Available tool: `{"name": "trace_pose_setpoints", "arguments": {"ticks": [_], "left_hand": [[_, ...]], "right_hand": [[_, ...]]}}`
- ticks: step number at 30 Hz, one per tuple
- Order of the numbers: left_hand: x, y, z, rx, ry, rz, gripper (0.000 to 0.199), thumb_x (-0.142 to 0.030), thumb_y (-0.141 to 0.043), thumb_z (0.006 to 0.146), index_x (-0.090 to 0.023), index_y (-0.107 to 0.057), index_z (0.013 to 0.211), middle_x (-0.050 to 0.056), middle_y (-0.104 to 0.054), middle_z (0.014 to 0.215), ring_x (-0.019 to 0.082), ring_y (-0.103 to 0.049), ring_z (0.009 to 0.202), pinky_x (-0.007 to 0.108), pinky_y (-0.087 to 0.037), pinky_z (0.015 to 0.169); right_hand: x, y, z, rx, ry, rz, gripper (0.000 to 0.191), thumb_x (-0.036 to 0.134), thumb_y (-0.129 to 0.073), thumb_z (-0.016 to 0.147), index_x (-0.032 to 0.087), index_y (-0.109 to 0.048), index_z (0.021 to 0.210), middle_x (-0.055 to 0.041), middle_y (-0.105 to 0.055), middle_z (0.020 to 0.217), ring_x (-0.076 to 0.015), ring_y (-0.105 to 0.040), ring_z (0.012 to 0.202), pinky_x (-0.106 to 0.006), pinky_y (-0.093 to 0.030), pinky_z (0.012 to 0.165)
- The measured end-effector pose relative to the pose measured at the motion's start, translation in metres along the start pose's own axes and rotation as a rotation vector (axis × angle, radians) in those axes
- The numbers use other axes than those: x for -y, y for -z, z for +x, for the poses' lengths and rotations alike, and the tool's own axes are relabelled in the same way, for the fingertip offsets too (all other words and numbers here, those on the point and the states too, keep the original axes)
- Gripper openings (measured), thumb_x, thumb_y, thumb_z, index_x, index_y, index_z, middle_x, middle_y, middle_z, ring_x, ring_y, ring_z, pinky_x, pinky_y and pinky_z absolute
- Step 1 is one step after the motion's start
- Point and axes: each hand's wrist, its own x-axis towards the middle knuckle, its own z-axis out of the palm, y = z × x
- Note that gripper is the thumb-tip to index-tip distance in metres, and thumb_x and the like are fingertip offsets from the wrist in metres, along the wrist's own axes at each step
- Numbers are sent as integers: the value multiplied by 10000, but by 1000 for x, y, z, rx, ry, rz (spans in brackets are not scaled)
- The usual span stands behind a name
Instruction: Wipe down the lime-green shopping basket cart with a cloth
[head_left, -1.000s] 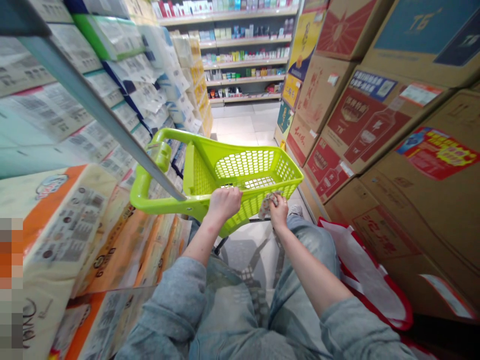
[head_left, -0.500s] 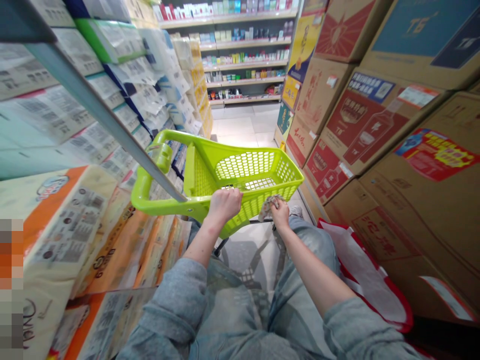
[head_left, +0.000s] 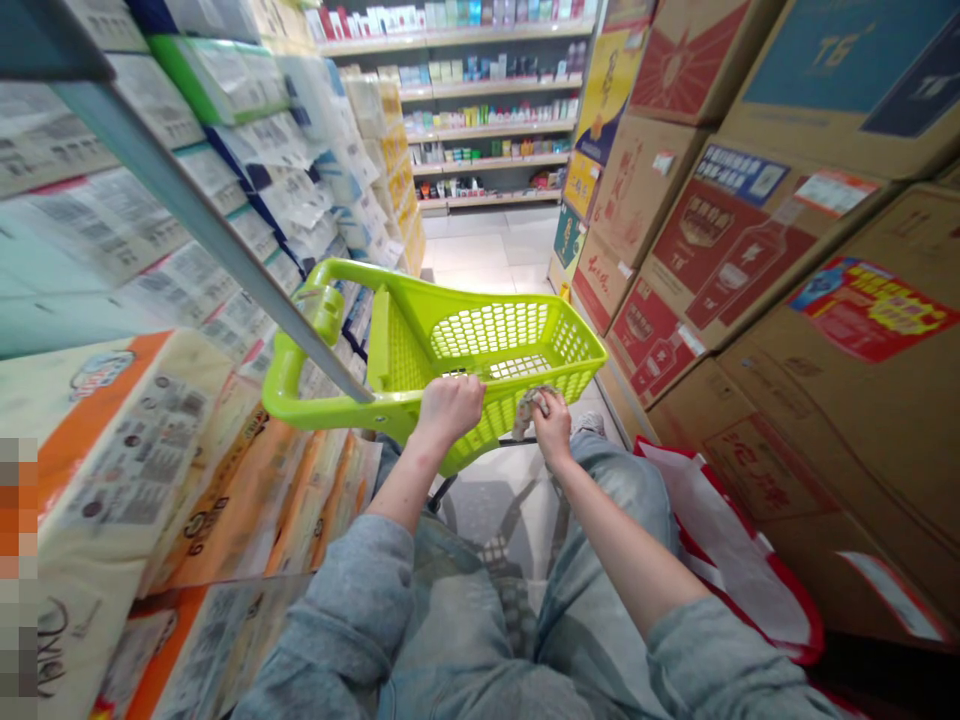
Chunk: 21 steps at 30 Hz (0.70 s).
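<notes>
A lime-green shopping cart with a mesh basket stands crosswise before me, its handle at the left. My left hand is closed over the near rim of the basket, around its middle. In my right hand is a crumpled, patterned cloth, pinched between the fingers against the outer near side of the basket. Nothing is visible inside the basket. A grey pole slants down from the upper left to the cart's near rim.
Stacked paper packs rise along the left. Cardboard boxes are piled at the right, with a red and white bag beside my leg. Shelves of small goods stand at the aisle's far end.
My right hand has shifted slightly left along the basket's side with the cloth. My left hand and the cart have stayed in place.
</notes>
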Motion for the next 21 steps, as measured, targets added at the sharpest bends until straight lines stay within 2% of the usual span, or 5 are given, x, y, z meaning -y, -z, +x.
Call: {"name": "trace_pose_setpoints", "arguments": {"ticks": [3, 7, 12, 15, 21], "left_hand": [[1, 0, 0, 5, -4, -12, 352, -278, -288, 921, -114, -589, 842, 140, -655, 774, 244, -641, 747, 315, -398, 619], [3, -1, -1, -4, -4, 3, 358, -284, -277, 927, -121, -582, 833, 128, -657, 768, 248, -642, 740, 313, -391, 604], [2, -1, -1, -4, -7, 12, 344, -280, -294, 922, -119, -584, 832, 128, -658, 768, 247, -642, 745, 308, -388, 601], [1, 0, 0, 8, -2, 11, 345, -275, -294, 922, -115, -587, 836, 132, -655, 768, 243, -641, 752, 308, -390, 611], [1, -1, 1, -1, 5, 16, 353, -288, -285, 927, -122, -579, 823, 122, -660, 769, 241, -642, 737, 304, -382, 597]], "right_hand": [[-5, 1, -10, 39, 31, 25, 289, 269, -449, 806, 170, -662, 973, -95, -596, 943, -218, -562, 919, -342, -440, 848], [-17, 10, -29, 176, 68, -7, 258, 251, -483, 779, 190, -682, 932, -79, -597, 906, -215, -566, 877, -338, -458, 810], [-20, 3, -22, 36, -2, -44, 303, 247, -454, 792, 177, -666, 997, -106, -600, 972, -232, -556, 928, -374, -441, 864], [-19, -5, -11, 37, 10, -52, 310, 232, -442, 785, 156, -665, 986, -131, -598, 1008, -243, -549, 968, -378, -431, 890], [-37, 8, -27, 231, 90, -117, 270, 234, -470, 762, 172, -676, 925, -118, -614, 976, -241, -557, 931, -366, -453, 847]]}}
